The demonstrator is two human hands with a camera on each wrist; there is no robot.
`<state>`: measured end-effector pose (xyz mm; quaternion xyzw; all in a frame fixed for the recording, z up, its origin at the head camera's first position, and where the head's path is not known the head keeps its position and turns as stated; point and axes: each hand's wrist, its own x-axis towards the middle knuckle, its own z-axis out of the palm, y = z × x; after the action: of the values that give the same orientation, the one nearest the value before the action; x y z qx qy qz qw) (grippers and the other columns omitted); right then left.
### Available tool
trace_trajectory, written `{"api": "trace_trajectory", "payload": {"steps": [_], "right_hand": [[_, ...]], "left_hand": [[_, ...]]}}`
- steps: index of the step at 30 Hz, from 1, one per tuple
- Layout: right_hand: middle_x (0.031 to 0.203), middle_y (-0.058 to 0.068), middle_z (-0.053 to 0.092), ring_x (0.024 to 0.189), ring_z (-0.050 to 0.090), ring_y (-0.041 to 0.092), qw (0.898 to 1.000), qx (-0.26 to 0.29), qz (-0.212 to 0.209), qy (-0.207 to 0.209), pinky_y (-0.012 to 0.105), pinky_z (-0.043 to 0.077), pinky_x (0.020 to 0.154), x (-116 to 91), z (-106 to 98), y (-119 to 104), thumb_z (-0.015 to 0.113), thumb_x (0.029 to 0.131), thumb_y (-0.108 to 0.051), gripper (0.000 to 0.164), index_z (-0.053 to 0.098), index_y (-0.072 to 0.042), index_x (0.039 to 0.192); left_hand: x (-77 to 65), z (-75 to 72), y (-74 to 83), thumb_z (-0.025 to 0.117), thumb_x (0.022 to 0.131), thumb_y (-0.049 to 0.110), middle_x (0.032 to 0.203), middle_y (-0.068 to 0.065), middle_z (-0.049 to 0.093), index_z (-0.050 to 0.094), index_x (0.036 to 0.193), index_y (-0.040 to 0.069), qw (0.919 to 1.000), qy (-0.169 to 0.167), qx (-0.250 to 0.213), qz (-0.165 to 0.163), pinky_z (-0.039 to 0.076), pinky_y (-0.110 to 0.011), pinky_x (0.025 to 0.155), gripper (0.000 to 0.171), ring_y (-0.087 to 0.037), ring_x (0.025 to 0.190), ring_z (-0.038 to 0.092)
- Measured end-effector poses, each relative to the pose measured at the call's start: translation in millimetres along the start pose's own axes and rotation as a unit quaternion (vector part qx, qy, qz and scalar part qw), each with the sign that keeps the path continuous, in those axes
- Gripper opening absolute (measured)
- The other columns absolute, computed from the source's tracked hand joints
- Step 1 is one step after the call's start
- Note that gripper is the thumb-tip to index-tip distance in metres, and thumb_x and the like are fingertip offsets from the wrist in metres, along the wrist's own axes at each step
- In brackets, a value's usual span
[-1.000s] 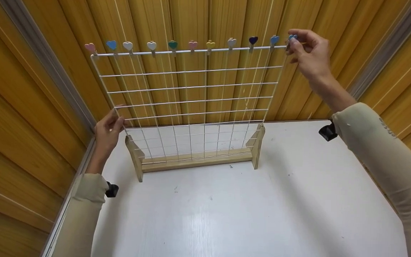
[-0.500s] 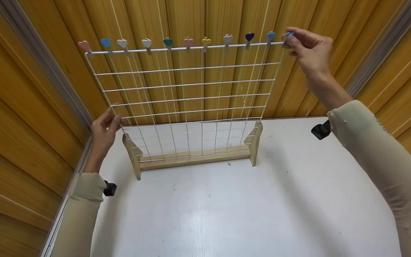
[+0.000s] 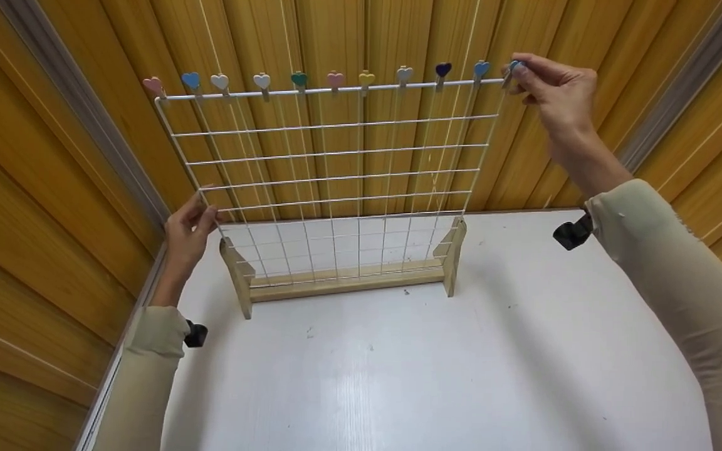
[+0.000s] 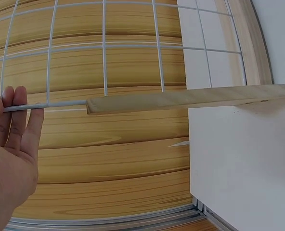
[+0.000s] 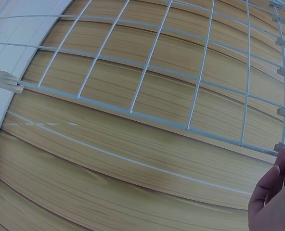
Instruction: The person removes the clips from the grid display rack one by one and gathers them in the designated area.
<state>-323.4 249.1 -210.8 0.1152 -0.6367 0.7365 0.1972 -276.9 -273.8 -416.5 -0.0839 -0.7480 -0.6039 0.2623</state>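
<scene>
A white wire grid (image 3: 361, 124) stands upright in a wooden stand (image 3: 348, 286). My left hand (image 3: 187, 235) grips the grid's left side wire at about mid-height; in the left wrist view, thumb and fingers close round that wire (image 4: 68, 103). At the top right corner, my right hand (image 3: 566, 103) pinches a small clothespin with a blue heart (image 3: 514, 64), held right at the end of the top wire. The fingers partly cover it. Along the top wire runs a row of heart clothespins, among them a pink one (image 3: 153, 86), a green one (image 3: 299, 79) and a dark purple one (image 3: 443, 69).
The stand rests on a white table (image 3: 361, 376) near its back edge. Yellow wood-look panels (image 3: 329, 37) rise behind and at both sides, with grey metal strips at the corners. Black wrist cameras (image 3: 573, 234) sit at both cuffs.
My right hand has shifted slightly to the right, still pinching the clothespin at the corner. The left hand keeps its grip on the side wire. The head view swayed a little.
</scene>
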Motion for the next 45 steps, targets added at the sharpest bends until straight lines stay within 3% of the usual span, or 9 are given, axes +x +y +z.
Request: {"api": "trace_trajectory", "payload": {"steps": [15,24,30,37,45], "right_hand": [[0.096,0.007,0.081,0.064,0.066,0.012,0.999,0.045,0.0,0.022,0.018,0.045,0.059,1.2,-1.1,10.5,0.082,0.083,-0.012,0.027,0.079,-0.001,0.107],[0.094,0.009,0.08,0.057,0.062,0.012,0.997,0.053,-0.04,0.038,0.016,0.045,0.052,-1.3,0.8,18.8,0.08,0.085,-0.008,0.023,0.079,0.002,0.106],[0.094,0.009,0.08,0.054,0.06,0.012,0.994,0.072,-0.063,0.053,0.017,0.045,0.05,-1.2,0.5,8.7,0.077,0.087,-0.005,0.021,0.078,0.002,0.107],[0.092,0.009,0.08,0.051,0.059,0.011,0.995,0.066,-0.062,0.034,0.017,0.047,0.051,-6.4,2.9,7.1,0.077,0.088,-0.007,0.025,0.077,0.003,0.111],[0.09,0.011,0.08,0.049,0.055,0.008,0.994,0.039,-0.105,0.0,0.015,0.047,0.05,-27.6,5.0,26.5,0.075,0.091,-0.006,0.027,0.074,0.009,0.114]], "left_hand": [[0.8,-0.2,-1.6,0.057,0.102,-0.001,0.08,0.021,0.066,0.062,0.133,-0.009,0.9997,0.004,0.022,-0.008,0.055,-0.011,0.081,0.032,0.004,0.079,0.065],[-5.6,-0.5,2.8,0.058,0.102,0.003,0.081,0.024,0.064,0.059,0.138,-0.004,0.9986,0.003,0.051,-0.017,0.054,-0.009,0.08,0.037,0.006,0.08,0.064],[-7.8,-0.7,-1.0,0.058,0.103,0.004,0.083,0.022,0.066,0.059,0.14,-0.002,0.9986,-0.003,0.048,-0.02,0.054,-0.01,0.082,0.037,0.005,0.082,0.065],[-2.1,-0.2,-2.0,0.058,0.102,0.001,0.083,0.021,0.065,0.057,0.141,-0.003,0.9993,-0.002,0.036,-0.012,0.054,-0.01,0.082,0.039,0.004,0.082,0.065],[0.4,0.0,-3.0,0.058,0.102,0.0,0.082,0.021,0.066,0.055,0.142,-0.004,0.9993,0.012,0.034,-0.012,0.054,-0.01,0.081,0.041,0.005,0.08,0.065]]}}
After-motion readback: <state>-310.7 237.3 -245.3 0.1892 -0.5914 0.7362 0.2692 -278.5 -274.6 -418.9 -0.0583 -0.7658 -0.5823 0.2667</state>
